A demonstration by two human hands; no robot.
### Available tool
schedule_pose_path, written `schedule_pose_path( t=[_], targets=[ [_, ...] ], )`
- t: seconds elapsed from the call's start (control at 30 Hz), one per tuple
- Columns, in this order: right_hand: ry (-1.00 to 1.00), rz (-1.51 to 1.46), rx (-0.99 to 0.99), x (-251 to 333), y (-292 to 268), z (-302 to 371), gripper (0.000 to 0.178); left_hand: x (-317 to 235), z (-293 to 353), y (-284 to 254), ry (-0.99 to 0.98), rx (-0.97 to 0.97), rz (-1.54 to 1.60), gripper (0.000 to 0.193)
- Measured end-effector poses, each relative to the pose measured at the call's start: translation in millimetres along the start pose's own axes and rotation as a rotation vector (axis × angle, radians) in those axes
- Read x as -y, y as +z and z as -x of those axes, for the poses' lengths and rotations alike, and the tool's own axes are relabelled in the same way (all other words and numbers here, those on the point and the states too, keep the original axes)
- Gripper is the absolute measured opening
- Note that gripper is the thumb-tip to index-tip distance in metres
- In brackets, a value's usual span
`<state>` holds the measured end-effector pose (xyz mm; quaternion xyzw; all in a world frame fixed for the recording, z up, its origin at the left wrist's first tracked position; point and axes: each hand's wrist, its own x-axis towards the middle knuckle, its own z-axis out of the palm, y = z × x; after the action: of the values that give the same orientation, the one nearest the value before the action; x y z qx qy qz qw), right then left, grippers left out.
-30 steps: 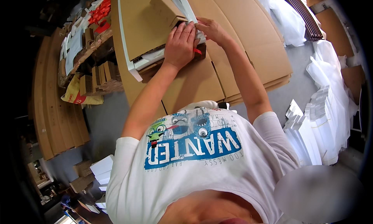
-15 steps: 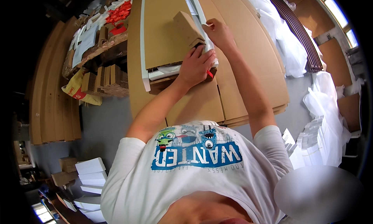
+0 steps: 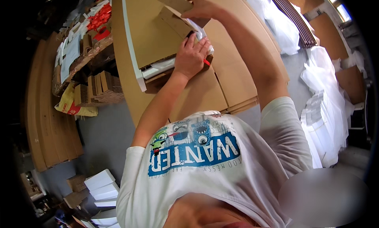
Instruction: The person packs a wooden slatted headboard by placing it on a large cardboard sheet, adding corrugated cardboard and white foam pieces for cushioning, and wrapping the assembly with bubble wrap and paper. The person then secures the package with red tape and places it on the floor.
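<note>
A long flat package [image 3: 158, 34] with a brown cardboard face and white edging lies before me, its near end showing white wrap. On its right edge rests a folded cardboard piece [image 3: 175, 23], tilted up to the left. My left hand [image 3: 192, 56] is closed over this piece's near end, at the package's near right corner; something dark shows at its fingertips. Farther off, my right hand [image 3: 202, 7] grips a cardboard flap [image 3: 175, 1] raised above the folded piece. Whether flap and piece are joined, I cannot tell. A bit of red tape [image 3: 206, 62] shows beside my left hand.
Large cardboard sheets [image 3: 237, 58] lie under the package. At left are a bench with red ribbon [image 3: 99, 17], stacked cardboard pieces [image 3: 100, 87], a yellow sack [image 3: 75, 103] and tall cardboard [image 3: 51, 109]. White plastic wrap [image 3: 282, 30] and white strips [image 3: 316, 121] are at right.
My right hand has moved farther away and left, from the package's edge onto the cardboard flap, now lifted. My left hand stays on the folded piece. The view has shifted and turned slightly.
</note>
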<state>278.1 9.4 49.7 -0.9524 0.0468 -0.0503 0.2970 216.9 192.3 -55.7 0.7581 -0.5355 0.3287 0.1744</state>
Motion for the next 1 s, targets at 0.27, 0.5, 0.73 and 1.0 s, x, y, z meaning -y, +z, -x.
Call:
schedule_pose_path(
  t=[0.27, 0.5, 0.73, 1.0],
  targets=[
    [0.173, -0.774, -0.282, -135.1, 94.2, 180.3, 0.063, -3.8, -9.4, 0.8, 0.042, 0.025, -0.085, 0.032],
    [0.255, -1.160, -0.464, -87.3, 169.8, 215.2, 0.053, -3.3, -8.3, 3.0, 0.085, 0.129, -0.164, 0.037],
    [0.188, -1.089, -0.440, -91.7, 186.5, 234.5, 0.057, -6.9, -7.6, 5.0, 0.084, 0.126, -0.142, 0.041],
    [0.194, -0.974, -0.500, -129.1, 144.3, 212.6, 0.067, -5.3, -7.4, 6.7, 0.093, 0.110, -0.159, 0.041]
  ],
)
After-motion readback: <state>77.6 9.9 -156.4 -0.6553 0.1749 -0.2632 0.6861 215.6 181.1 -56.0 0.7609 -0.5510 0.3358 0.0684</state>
